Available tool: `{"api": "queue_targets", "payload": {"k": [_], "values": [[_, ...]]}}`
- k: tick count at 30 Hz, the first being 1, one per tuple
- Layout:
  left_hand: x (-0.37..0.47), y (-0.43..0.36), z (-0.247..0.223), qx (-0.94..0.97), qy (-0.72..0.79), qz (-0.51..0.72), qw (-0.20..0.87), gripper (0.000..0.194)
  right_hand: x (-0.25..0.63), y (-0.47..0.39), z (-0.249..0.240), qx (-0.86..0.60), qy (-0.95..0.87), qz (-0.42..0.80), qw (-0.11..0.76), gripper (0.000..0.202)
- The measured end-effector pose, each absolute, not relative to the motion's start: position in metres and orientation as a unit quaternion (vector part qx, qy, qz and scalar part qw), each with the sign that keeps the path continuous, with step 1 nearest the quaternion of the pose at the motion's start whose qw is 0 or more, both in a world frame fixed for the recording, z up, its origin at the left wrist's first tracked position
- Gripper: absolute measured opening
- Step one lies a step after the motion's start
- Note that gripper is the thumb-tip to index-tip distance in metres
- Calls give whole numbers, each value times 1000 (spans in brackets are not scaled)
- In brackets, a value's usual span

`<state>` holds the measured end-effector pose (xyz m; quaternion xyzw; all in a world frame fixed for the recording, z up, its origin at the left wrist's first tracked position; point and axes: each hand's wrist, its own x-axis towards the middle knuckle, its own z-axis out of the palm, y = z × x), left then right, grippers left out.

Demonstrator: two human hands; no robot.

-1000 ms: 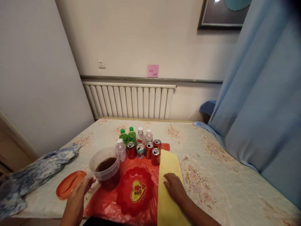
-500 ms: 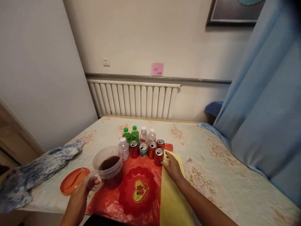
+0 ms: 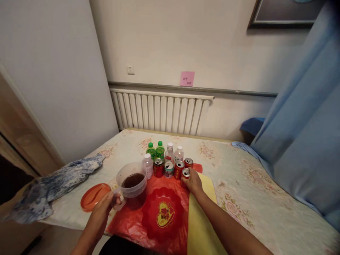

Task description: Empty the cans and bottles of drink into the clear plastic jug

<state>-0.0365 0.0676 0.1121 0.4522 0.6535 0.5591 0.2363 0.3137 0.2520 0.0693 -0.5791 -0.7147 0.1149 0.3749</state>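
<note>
I think I'm grabbing: right grip (image 3: pixel 194 182) closed round a red metal can (image 3: pixel 185 172), left grip (image 3: pixel 106 203) holding a clear plastic jug (image 3: pixel 134 193). Lifting calls for gentle squeezing.

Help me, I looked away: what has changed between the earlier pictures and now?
The right hand has moved forward from the yellow cloth to the nearest red can and taken hold of it. The left hand stays at the handle of the clear pitcher; the pitcher, red dish and bottles are where they were.
</note>
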Motion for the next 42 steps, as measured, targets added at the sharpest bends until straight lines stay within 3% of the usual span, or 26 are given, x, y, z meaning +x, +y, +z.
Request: {"api": "queue_targets", "payload": {"k": [4, 8, 14, 23, 42], "values": [[-46, 68, 102, 455, 578, 585, 341, 50, 308, 252, 67, -576, -720, 118, 370, 46], [-47, 69, 101, 424, 551, 610, 380, 48, 306, 251, 62, -563, -729, 131, 367, 45], [-41, 65, 111, 436, 519, 616, 402, 44, 309, 243, 60, -570, -709, 141, 391, 62], [-48, 71, 103, 427, 477, 623, 450, 38, 331, 174, 69, -571, -657, 219, 441, 54], [-33, 84, 115, 346, 546, 676, 353, 36, 371, 103, 73, -600, -645, 260, 396, 45]]}}
